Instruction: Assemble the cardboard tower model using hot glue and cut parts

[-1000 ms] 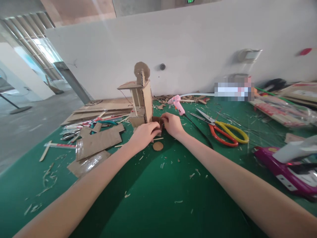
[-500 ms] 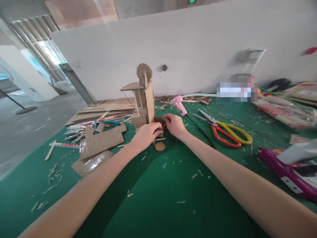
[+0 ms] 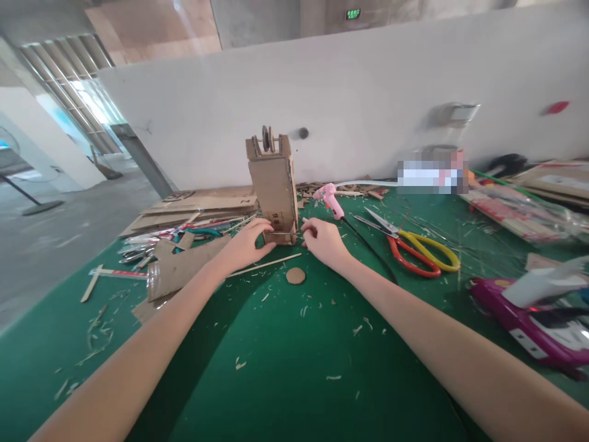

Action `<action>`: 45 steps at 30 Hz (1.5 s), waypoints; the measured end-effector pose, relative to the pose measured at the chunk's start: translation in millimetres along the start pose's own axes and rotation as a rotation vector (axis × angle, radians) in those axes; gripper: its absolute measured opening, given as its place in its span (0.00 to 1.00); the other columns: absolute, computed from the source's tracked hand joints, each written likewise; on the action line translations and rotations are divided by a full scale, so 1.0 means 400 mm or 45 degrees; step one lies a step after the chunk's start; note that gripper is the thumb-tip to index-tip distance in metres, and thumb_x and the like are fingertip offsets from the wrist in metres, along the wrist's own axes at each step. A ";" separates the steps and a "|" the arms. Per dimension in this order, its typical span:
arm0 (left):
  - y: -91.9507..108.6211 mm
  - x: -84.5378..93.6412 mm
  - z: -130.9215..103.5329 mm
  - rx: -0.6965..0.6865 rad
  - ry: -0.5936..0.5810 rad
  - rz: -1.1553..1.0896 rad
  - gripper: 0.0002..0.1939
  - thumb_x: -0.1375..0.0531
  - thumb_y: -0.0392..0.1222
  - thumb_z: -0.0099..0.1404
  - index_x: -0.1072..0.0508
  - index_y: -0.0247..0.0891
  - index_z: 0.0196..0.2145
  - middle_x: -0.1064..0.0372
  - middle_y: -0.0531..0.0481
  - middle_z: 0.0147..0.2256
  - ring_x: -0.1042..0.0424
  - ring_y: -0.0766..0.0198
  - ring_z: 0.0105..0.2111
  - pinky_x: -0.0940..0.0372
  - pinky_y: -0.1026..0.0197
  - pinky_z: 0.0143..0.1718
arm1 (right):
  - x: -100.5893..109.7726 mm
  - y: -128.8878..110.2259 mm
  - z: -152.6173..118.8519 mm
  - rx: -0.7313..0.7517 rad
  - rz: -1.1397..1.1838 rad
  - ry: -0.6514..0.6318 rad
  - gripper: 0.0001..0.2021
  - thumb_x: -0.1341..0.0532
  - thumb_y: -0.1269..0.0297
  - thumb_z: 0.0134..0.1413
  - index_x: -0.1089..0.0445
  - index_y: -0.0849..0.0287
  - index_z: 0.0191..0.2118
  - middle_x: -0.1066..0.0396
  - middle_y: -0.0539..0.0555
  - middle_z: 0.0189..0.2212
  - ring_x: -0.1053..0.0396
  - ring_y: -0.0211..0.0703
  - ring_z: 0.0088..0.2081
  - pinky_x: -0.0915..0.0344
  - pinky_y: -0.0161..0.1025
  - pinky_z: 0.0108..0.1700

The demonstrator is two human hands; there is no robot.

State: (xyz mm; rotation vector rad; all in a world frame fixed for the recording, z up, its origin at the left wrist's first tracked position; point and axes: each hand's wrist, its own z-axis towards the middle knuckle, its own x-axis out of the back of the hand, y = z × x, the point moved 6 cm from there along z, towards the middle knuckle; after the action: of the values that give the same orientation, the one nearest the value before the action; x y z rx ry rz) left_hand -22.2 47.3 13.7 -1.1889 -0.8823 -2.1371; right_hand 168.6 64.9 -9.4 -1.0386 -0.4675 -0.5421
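A tall cardboard tower (image 3: 273,190) stands upright on the green table, its broad printed face toward me. At its top, small cardboard discs (image 3: 267,140) sit on a thin stick between two side pieces. My left hand (image 3: 248,244) is closed around the lower left corner of the tower, thumb in front. Just right of the base, my right hand (image 3: 326,240) has its fingers curled together; whatever they may pinch is hidden. A loose cardboard disc (image 3: 295,276) lies in front of the tower, and a thin wooden stick (image 3: 271,264) lies near it.
A pink glue gun (image 3: 330,199) lies behind my right hand. Scissors (image 3: 414,245) with red and yellow handles lie to the right, near a purple device (image 3: 519,319). Cardboard pieces (image 3: 184,264) lie at left. Wood shavings are scattered about, and a white wall (image 3: 359,104) stands behind.
The tower has turned, so its broad face and the discs' edges now point toward me. My left hand has shifted left to the base corner; my right hand stays at its right.
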 end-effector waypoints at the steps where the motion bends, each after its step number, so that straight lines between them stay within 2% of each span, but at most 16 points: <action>1: -0.001 -0.005 0.000 0.020 0.032 0.022 0.15 0.45 0.46 0.65 0.33 0.38 0.48 0.40 0.41 0.54 0.37 0.54 0.54 0.42 0.51 0.57 | 0.003 0.002 0.002 -0.002 0.002 0.025 0.11 0.45 0.72 0.53 0.27 0.59 0.39 0.24 0.54 0.33 0.27 0.40 0.30 0.34 0.35 0.35; 3: -0.004 -0.019 0.002 0.056 0.095 0.061 0.14 0.45 0.44 0.66 0.33 0.38 0.48 0.41 0.41 0.53 0.38 0.54 0.55 0.42 0.51 0.58 | 0.003 0.004 0.006 0.023 -0.013 0.007 0.11 0.45 0.72 0.53 0.28 0.61 0.40 0.24 0.54 0.31 0.28 0.39 0.30 0.34 0.35 0.36; 6: -0.015 -0.036 0.006 0.123 0.212 0.079 0.13 0.46 0.39 0.66 0.33 0.38 0.48 0.42 0.40 0.51 0.37 0.55 0.53 0.40 0.51 0.56 | -0.009 -0.003 0.008 0.098 -0.038 -0.110 0.07 0.42 0.70 0.53 0.26 0.60 0.36 0.25 0.52 0.28 0.29 0.38 0.29 0.36 0.34 0.35; 9: -0.047 -0.036 0.005 0.324 0.350 0.005 0.18 0.44 0.39 0.63 0.36 0.35 0.51 0.40 0.38 0.51 0.33 0.55 0.50 0.37 0.51 0.52 | -0.014 -0.010 0.007 0.130 -0.055 -0.148 0.08 0.42 0.68 0.56 0.25 0.58 0.35 0.25 0.51 0.28 0.31 0.38 0.28 0.38 0.33 0.32; 11: -0.069 -0.037 0.003 0.486 0.354 -0.079 0.24 0.41 0.41 0.61 0.38 0.32 0.54 0.35 0.37 0.50 0.31 0.53 0.47 0.36 0.51 0.51 | -0.016 -0.012 0.005 0.137 -0.073 -0.154 0.08 0.43 0.68 0.56 0.25 0.59 0.35 0.26 0.51 0.28 0.32 0.38 0.28 0.39 0.33 0.32; 13: -0.080 -0.038 0.005 0.566 0.296 -0.163 0.23 0.41 0.44 0.61 0.35 0.32 0.52 0.30 0.39 0.47 0.29 0.53 0.46 0.36 0.53 0.50 | -0.016 -0.013 0.005 0.141 -0.096 -0.154 0.08 0.43 0.68 0.56 0.25 0.59 0.35 0.26 0.51 0.27 0.32 0.38 0.28 0.40 0.33 0.31; 16: -0.082 -0.033 0.007 0.592 0.250 -0.266 0.17 0.46 0.47 0.64 0.28 0.36 0.47 0.26 0.44 0.44 0.27 0.55 0.42 0.34 0.56 0.47 | -0.017 -0.013 0.006 0.141 -0.135 -0.155 0.08 0.43 0.68 0.56 0.26 0.59 0.33 0.26 0.52 0.27 0.32 0.39 0.28 0.41 0.33 0.31; 19: -0.085 -0.029 0.005 0.625 0.259 -0.288 0.18 0.48 0.48 0.65 0.25 0.37 0.44 0.24 0.46 0.39 0.27 0.56 0.38 0.34 0.56 0.43 | -0.020 -0.014 0.007 0.134 -0.174 -0.155 0.09 0.43 0.68 0.57 0.26 0.59 0.33 0.26 0.52 0.28 0.31 0.40 0.29 0.42 0.33 0.31; 23: -0.092 -0.041 0.001 0.666 0.285 -0.340 0.18 0.48 0.49 0.66 0.23 0.36 0.42 0.24 0.46 0.36 0.28 0.56 0.37 0.34 0.57 0.41 | -0.025 -0.017 0.006 0.094 -0.233 -0.141 0.09 0.43 0.67 0.57 0.26 0.58 0.33 0.26 0.53 0.28 0.30 0.42 0.30 0.42 0.34 0.30; 29: -0.087 -0.058 -0.005 0.698 0.337 -0.392 0.19 0.49 0.49 0.67 0.25 0.35 0.44 0.25 0.45 0.38 0.28 0.57 0.38 0.34 0.58 0.41 | -0.024 -0.025 0.001 0.062 -0.287 -0.118 0.09 0.43 0.67 0.57 0.25 0.57 0.33 0.25 0.54 0.29 0.28 0.46 0.34 0.40 0.36 0.33; 37: -0.066 -0.054 -0.004 0.639 0.339 -0.321 0.18 0.49 0.48 0.67 0.25 0.36 0.44 0.25 0.45 0.42 0.29 0.54 0.43 0.36 0.57 0.46 | -0.026 -0.028 -0.002 0.060 -0.322 -0.107 0.10 0.44 0.65 0.58 0.25 0.56 0.32 0.25 0.53 0.29 0.29 0.44 0.32 0.40 0.36 0.33; 45: -0.064 -0.053 -0.001 0.608 0.350 -0.278 0.17 0.50 0.45 0.67 0.25 0.37 0.44 0.24 0.46 0.41 0.28 0.55 0.42 0.36 0.57 0.46 | -0.028 -0.031 0.000 0.073 -0.335 -0.109 0.10 0.44 0.66 0.58 0.25 0.57 0.33 0.25 0.53 0.30 0.30 0.43 0.32 0.42 0.35 0.33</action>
State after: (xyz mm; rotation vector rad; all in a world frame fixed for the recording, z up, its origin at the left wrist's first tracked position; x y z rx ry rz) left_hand -30.8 66.2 -12.4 -0.5681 -1.3421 -2.0229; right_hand 152.2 62.0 -7.9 -0.9538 -0.6980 -0.7153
